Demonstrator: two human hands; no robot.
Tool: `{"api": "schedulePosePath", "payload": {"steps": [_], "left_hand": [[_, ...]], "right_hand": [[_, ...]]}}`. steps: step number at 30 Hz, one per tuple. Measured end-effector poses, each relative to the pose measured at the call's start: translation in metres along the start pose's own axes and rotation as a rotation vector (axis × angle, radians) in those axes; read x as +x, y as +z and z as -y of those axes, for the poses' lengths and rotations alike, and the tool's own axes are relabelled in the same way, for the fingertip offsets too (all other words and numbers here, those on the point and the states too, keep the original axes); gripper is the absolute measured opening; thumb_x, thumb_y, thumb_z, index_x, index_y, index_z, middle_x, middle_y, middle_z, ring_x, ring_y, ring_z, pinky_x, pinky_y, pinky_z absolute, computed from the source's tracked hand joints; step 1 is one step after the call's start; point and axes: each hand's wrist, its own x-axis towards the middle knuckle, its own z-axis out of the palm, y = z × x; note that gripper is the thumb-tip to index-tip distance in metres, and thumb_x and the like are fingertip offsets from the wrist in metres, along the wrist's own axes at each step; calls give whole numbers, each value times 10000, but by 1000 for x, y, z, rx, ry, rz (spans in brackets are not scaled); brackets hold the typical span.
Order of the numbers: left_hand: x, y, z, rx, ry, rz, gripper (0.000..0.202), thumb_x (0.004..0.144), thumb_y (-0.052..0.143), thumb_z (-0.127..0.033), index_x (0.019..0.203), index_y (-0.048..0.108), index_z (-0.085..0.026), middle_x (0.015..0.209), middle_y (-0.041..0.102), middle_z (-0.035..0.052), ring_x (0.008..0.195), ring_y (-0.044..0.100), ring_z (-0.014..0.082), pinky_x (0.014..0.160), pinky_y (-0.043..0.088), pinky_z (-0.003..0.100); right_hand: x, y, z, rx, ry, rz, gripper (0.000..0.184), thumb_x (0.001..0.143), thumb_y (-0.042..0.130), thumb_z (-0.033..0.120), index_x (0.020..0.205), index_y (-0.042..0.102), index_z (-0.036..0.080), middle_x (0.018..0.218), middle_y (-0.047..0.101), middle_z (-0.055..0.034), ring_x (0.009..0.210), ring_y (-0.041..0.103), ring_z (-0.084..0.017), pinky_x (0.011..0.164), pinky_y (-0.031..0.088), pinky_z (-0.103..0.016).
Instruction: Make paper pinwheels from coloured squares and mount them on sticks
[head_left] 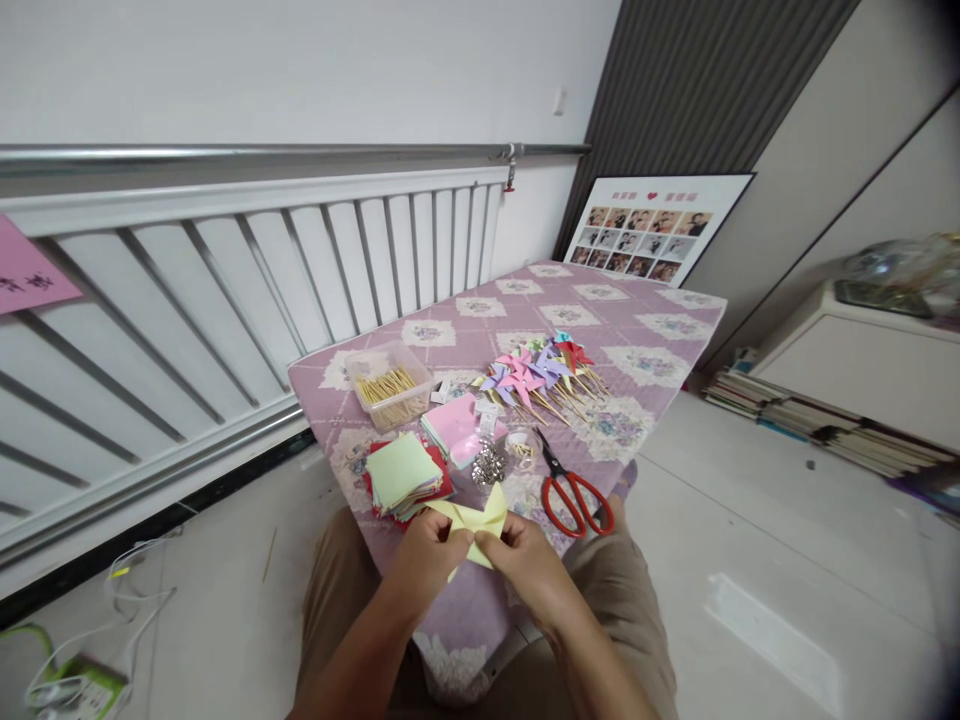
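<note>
A yellow paper pinwheel (480, 519), partly folded, is held up at the near edge of the table. My left hand (433, 548) pinches its left side, thumb near the middle. My right hand (521, 550) grips the other side, its thumb close to the left one. Just behind the paper lies a heap of small silvery metal pieces (488, 463), with a small round container of little pale pieces (520, 450) beside it. A stack of coloured paper squares (405, 472) is close to my left hand. Scissors with red handles (576, 500) lie to the right of my right hand.
A clear plastic box of wooden sticks (390, 385) stands at the table's left. Pink paper sheets (455, 425) lie near it. Several finished pinwheels on sticks (536, 372) are piled farther back. A white radiator (300, 270) runs along the left wall.
</note>
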Motion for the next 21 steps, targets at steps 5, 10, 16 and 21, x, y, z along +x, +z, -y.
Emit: {"api": "schedulePosePath", "payload": {"steps": [5, 10, 16, 21], "left_hand": [[-1, -2, 15, -6, -34, -61, 156, 665, 588, -308, 646, 595, -153, 539, 515, -33, 488, 391, 96, 475, 278, 232], [-4, -9, 37, -138, -120, -82, 230, 625, 615, -329, 727, 655, -127, 554, 573, -12, 484, 452, 113, 489, 329, 242], [3, -16, 59, -318, -191, -173, 264, 600, 647, -339, 755, 655, -126, 575, 593, -10, 485, 490, 111, 498, 369, 237], [16, -13, 59, -325, -222, -223, 249, 583, 650, -323, 751, 646, -141, 566, 601, -17, 478, 513, 116, 490, 389, 233]], "right_hand": [[2, 7, -15, 1, 10, 18, 154, 678, 661, 275, 744, 696, 141, 658, 671, 11, 578, 513, -127, 576, 377, -230], [0, 7, -27, -13, 79, 112, 267, 707, 688, 407, 754, 680, 145, 649, 639, 17, 558, 502, -117, 569, 379, -235], [15, -27, -20, -301, -88, -57, 374, 770, 590, 523, 837, 652, 160, 656, 602, 9, 580, 514, -131, 572, 421, -243], [45, -49, 14, -571, -195, -126, 275, 830, 515, 433, 826, 624, 181, 706, 602, -1, 642, 533, -153, 590, 403, -246]]}}
